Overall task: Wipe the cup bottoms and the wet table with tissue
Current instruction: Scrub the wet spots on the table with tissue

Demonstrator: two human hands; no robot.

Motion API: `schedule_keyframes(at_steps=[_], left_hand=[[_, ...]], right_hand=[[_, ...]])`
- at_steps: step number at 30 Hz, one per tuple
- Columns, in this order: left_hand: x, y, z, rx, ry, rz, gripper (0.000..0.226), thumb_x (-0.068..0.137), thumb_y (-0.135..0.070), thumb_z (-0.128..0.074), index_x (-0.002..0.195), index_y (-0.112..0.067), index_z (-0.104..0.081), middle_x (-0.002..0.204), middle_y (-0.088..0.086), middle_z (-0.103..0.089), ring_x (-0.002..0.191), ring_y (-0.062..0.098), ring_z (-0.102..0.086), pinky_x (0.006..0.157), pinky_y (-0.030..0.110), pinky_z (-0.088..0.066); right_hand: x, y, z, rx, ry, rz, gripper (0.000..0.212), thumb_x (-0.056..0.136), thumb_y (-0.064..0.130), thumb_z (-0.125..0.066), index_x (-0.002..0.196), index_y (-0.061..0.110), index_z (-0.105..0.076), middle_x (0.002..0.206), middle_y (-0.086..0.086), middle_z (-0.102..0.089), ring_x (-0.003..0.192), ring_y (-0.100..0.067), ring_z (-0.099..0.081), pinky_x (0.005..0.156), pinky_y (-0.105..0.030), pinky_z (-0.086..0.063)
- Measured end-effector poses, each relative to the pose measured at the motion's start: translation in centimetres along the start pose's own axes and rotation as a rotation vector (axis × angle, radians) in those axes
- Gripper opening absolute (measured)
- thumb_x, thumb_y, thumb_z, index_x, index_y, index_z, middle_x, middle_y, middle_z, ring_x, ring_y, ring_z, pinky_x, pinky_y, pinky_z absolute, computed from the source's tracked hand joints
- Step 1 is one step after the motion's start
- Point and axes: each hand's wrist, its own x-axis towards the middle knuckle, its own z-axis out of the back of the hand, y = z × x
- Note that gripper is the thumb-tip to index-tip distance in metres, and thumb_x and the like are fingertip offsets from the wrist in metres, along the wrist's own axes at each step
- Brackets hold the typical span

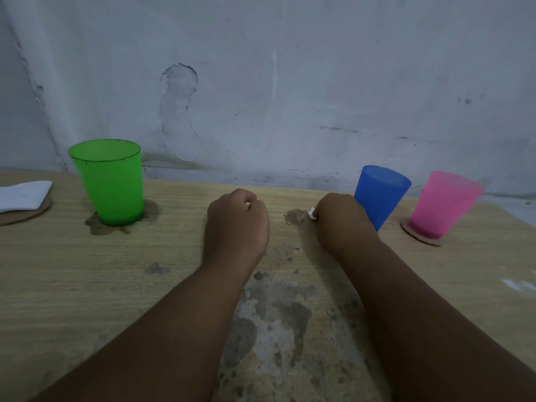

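A green cup (111, 181) stands at the left on the wooden table (72, 271), in a dark wet patch (97, 226). A blue cup (380, 194) stands at the right, partly behind my right hand (338, 220). That hand grips a small wad of white tissue (312, 213) pressed to the table beside a wet spot (295, 216). A pink cup (442, 206) stands on a cardboard coaster (420, 239) at the far right. My left hand (237, 220) rests on the table in a fist, holding nothing visible.
A folded white tissue (24, 195) lies on a round cardboard coaster (26, 217) at the far left. A worn, stained patch (278, 314) covers the table's near middle. A grey wall (290, 82) rises right behind the table.
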Motion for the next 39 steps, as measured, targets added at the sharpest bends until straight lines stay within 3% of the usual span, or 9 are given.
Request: schedule_keyframes(at_steps=[3, 7, 10, 14, 18, 22, 29, 33, 39], left_hand=[[-0.1, -0.1, 0.0, -0.005, 0.003, 0.008, 0.043, 0.083, -0.031, -0.043, 0.115, -0.022, -0.071, 0.113, 0.003, -0.068, 0.094, 0.021, -0.064, 0.081, 0.04, -0.056], [-0.3, -0.5, 0.1, -0.004, 0.0, 0.02, 0.05, 0.077, -0.036, -0.038, 0.115, -0.024, -0.07, 0.112, 0.004, -0.068, 0.089, 0.021, -0.065, 0.08, 0.042, -0.058], [-0.5, -0.5, 0.0, 0.0, -0.003, 0.027, 0.049, 0.078, -0.036, -0.038, 0.114, -0.025, -0.069, 0.112, 0.004, -0.068, 0.089, 0.02, -0.065, 0.081, 0.043, -0.058], [-0.3, -0.4, 0.1, 0.002, -0.009, 0.027, 0.038, 0.087, -0.029, -0.044, 0.114, -0.023, -0.07, 0.113, 0.001, -0.067, 0.092, 0.018, -0.063, 0.082, 0.041, -0.056], [-0.3, -0.4, 0.1, -0.002, -0.004, 0.025, 0.039, 0.085, -0.029, -0.045, 0.115, -0.023, -0.07, 0.115, 0.001, -0.067, 0.094, 0.019, -0.064, 0.086, 0.043, -0.056], [-0.3, -0.3, 0.0, -0.014, 0.009, 0.04, 0.045, 0.08, -0.032, -0.043, 0.117, -0.025, -0.069, 0.113, 0.002, -0.068, 0.09, 0.021, -0.066, 0.081, 0.044, -0.058], [-0.3, -0.4, -0.2, 0.005, -0.002, 0.035, 0.05, 0.078, -0.037, -0.039, 0.118, -0.027, -0.068, 0.112, 0.002, -0.067, 0.09, 0.021, -0.066, 0.082, 0.046, -0.058], [-0.3, -0.3, -0.2, -0.011, -0.011, 0.047, 0.051, 0.076, -0.038, -0.038, 0.115, -0.028, -0.069, 0.112, 0.003, -0.068, 0.089, 0.021, -0.066, 0.083, 0.047, -0.058], [-0.4, -0.3, -0.2, -0.007, 0.002, 0.037, 0.048, 0.079, -0.034, -0.042, 0.117, -0.026, -0.069, 0.115, 0.003, -0.067, 0.094, 0.022, -0.064, 0.087, 0.047, -0.057]], right_hand=[[0.1, 0.6, -0.1, 0.045, -0.111, 0.004, 0.017, 0.094, 0.004, -0.053, 0.103, 0.002, -0.066, 0.075, -0.004, -0.053, 0.07, -0.018, -0.051, 0.07, -0.029, -0.048], [-0.2, 0.9, -0.9, 0.031, -0.149, 0.05, 0.024, 0.089, -0.002, -0.053, 0.106, 0.004, -0.069, 0.082, -0.004, -0.053, 0.072, -0.018, -0.054, 0.078, -0.031, -0.053], [-0.1, 1.4, -0.2, 0.013, -0.001, 0.078, 0.035, 0.084, -0.001, -0.058, 0.116, 0.01, -0.068, 0.086, -0.003, -0.052, 0.063, -0.014, -0.048, 0.073, -0.028, -0.049], [-0.7, 1.6, 0.5, 0.022, 0.186, 0.129, 0.047, 0.088, 0.005, -0.059, 0.133, 0.015, -0.058, 0.122, -0.009, -0.06, 0.103, -0.025, -0.061, 0.092, -0.034, -0.051], [-2.0, -1.0, -0.9, 0.28, -0.193, 0.085, 0.022, 0.09, 0.013, -0.056, 0.105, 0.016, -0.072, 0.103, -0.007, -0.069, 0.097, -0.025, -0.065, 0.075, -0.027, -0.048], [0.2, -1.3, -1.0, 0.316, -0.124, -0.096, 0.025, 0.093, 0.009, -0.055, 0.111, 0.003, -0.072, 0.11, -0.011, -0.071, 0.1, -0.025, -0.066, 0.091, -0.037, -0.054], [0.8, 2.6, -1.0, 0.15, -0.096, 0.088, 0.027, 0.087, 0.006, -0.054, 0.106, 0.011, -0.072, 0.109, -0.008, -0.069, 0.076, -0.02, -0.055, 0.072, -0.029, -0.048], [-0.4, 2.0, -0.5, 0.158, 0.007, 0.182, 0.037, 0.091, 0.008, -0.056, 0.127, 0.016, -0.066, 0.131, -0.008, -0.062, 0.109, -0.025, -0.061, 0.095, -0.033, -0.05], [-1.1, -0.4, -0.8, 0.361, -0.123, 0.072, 0.035, 0.094, 0.004, -0.054, 0.125, 0.015, -0.068, 0.126, -0.003, -0.067, 0.112, -0.019, -0.063, 0.099, -0.027, -0.047]])
